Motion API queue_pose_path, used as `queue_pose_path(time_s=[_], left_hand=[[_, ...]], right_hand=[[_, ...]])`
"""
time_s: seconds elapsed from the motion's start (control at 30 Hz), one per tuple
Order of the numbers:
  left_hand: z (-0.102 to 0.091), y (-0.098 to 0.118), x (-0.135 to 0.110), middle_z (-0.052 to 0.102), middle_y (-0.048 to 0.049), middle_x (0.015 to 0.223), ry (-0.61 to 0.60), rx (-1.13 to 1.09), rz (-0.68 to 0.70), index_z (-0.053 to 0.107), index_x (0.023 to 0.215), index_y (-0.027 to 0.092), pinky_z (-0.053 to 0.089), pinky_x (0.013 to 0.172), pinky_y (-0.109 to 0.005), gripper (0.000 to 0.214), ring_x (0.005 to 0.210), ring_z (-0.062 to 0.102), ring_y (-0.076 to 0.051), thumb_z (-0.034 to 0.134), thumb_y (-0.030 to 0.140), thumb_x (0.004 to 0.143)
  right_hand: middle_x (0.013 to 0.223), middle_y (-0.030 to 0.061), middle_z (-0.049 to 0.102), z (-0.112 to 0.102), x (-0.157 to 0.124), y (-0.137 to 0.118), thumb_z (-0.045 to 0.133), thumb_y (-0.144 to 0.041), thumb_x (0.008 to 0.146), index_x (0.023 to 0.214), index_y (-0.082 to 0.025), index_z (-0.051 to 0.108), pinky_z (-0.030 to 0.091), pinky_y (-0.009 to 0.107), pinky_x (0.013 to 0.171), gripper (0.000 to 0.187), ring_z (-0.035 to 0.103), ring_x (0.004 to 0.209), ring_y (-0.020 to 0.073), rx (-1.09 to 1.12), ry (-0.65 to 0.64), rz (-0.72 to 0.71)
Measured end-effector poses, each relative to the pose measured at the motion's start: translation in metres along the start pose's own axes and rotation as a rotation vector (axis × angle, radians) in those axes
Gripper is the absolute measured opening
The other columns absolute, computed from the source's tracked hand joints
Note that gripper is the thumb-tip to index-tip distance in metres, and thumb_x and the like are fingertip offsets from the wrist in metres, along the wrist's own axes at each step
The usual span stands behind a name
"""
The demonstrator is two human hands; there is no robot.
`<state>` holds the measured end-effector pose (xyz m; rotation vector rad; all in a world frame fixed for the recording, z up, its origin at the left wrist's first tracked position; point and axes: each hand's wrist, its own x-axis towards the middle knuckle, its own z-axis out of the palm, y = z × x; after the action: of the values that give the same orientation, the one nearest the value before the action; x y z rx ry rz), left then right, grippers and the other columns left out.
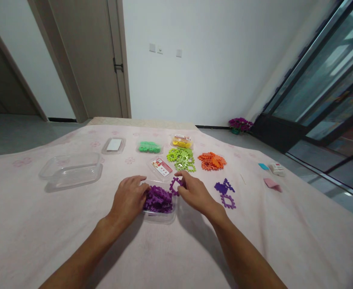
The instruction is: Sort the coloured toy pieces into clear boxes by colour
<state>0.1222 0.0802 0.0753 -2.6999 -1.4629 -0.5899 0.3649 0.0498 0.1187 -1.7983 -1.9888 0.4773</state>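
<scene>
My left hand [130,198] rests on the left side of a small clear plastic box [161,218] filled with purple foam puzzle pieces [158,199], its fingers curled over the rim. My right hand [194,191] pinches one purple frame-shaped piece [175,186] at the box's upper right corner. More loose purple pieces [224,192] lie on the pink cloth just to the right of my right hand.
Further back lie a light green pile [181,158], an orange pile [211,161], a box of dark green pieces [149,147], a box of yellow pieces [182,141], a labelled lid [162,167] and empty clear containers [72,171]. Small items [272,176] sit at the right.
</scene>
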Motion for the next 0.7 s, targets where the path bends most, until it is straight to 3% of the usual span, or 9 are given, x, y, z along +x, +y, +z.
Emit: queue_pose_path(time_s=[0.1,0.17,0.23,0.33,0.43,0.53,0.63,0.7], left_hand=[[-0.006,0.0,-0.001,0.075,-0.0068,0.114,-0.111,-0.094,0.008,0.077,0.102,0.026,0.049,0.095,-0.045,0.031,0.105,0.068,-0.025,0.055,0.013,0.084],[-0.008,-0.003,-0.003,0.075,-0.0038,0.115,-0.178,-0.145,0.011,0.075,0.105,0.029,0.045,0.101,-0.049,0.03,0.106,0.069,-0.024,0.054,0.016,0.087],[-0.009,-0.005,-0.005,0.072,-0.0036,0.123,-0.165,-0.166,-0.024,0.074,0.111,0.029,0.037,0.11,-0.055,0.029,0.115,0.066,-0.025,0.052,0.024,0.092],[-0.007,-0.006,-0.006,0.065,-0.0065,0.136,-0.109,-0.187,-0.026,0.068,0.126,0.026,0.028,0.117,-0.056,0.037,0.129,0.057,-0.024,0.045,0.037,0.099],[-0.004,0.0,-0.007,0.052,-0.0052,0.149,-0.211,-0.244,0.177,0.056,0.141,0.027,0.027,0.119,-0.049,0.047,0.14,0.045,-0.023,0.04,0.044,0.101],[0.0,0.008,-0.009,0.045,-0.0021,0.155,-0.319,-0.219,0.328,0.044,0.15,0.032,0.024,0.12,-0.05,0.052,0.145,0.037,-0.024,0.037,0.048,0.101],[0.006,0.012,-0.011,0.04,-0.0046,0.157,-0.325,-0.138,0.324,0.039,0.153,0.032,0.025,0.119,-0.052,0.058,0.146,0.036,-0.028,0.042,0.051,0.098],[0.012,0.013,-0.013,0.037,-0.0084,0.159,-0.297,-0.094,0.288,0.039,0.153,0.029,0.026,0.118,-0.053,0.067,0.145,0.037,-0.031,0.054,0.052,0.092]], right_hand=[[0.085,-0.0001,0.066,-0.001,-0.001,-0.003,0.05,-0.014,0.081,0.129,-0.023,0.054,0.037,0.026,0.067,0.048,0.058,0.076,0.0166,0.074,0.004,-0.026],[0.088,-0.0001,0.067,0.003,-0.001,-0.003,0.052,-0.015,0.082,0.125,-0.024,0.057,0.04,0.025,0.07,0.044,0.059,0.078,0.0161,0.138,-0.069,-0.088],[0.099,0.0017,0.068,0.007,-0.001,0.0,0.054,-0.016,0.083,0.125,-0.024,0.058,0.043,0.026,0.075,0.042,0.06,0.083,0.0158,0.178,-0.099,-0.163],[0.114,0.0058,0.066,0.005,-0.001,0.02,0.055,-0.019,0.086,0.126,-0.023,0.059,0.047,0.03,0.083,0.04,0.061,0.089,0.0164,0.162,0.016,-0.174],[0.12,0.008,0.065,-0.009,-0.002,0.06,0.056,-0.022,0.087,0.128,-0.022,0.059,0.048,0.034,0.089,0.041,0.063,0.095,0.0186,0.107,0.065,-0.068],[0.132,0.0128,0.061,-0.028,-0.009,0.109,0.062,-0.028,0.086,0.131,-0.018,0.059,0.043,0.038,0.101,0.046,0.059,0.115,0.0249,-0.046,0.035,0.09],[0.13,0.0152,0.062,-0.042,-0.026,0.151,0.065,-0.03,0.083,0.132,-0.016,0.06,0.042,0.039,0.101,0.051,0.058,0.12,0.0296,-0.201,-0.027,0.326],[0.132,0.0157,0.062,-0.046,-0.039,0.17,0.069,-0.028,0.079,0.133,-0.017,0.06,0.043,0.04,0.098,0.056,0.058,0.12,0.0318,-0.254,-0.057,0.446]])
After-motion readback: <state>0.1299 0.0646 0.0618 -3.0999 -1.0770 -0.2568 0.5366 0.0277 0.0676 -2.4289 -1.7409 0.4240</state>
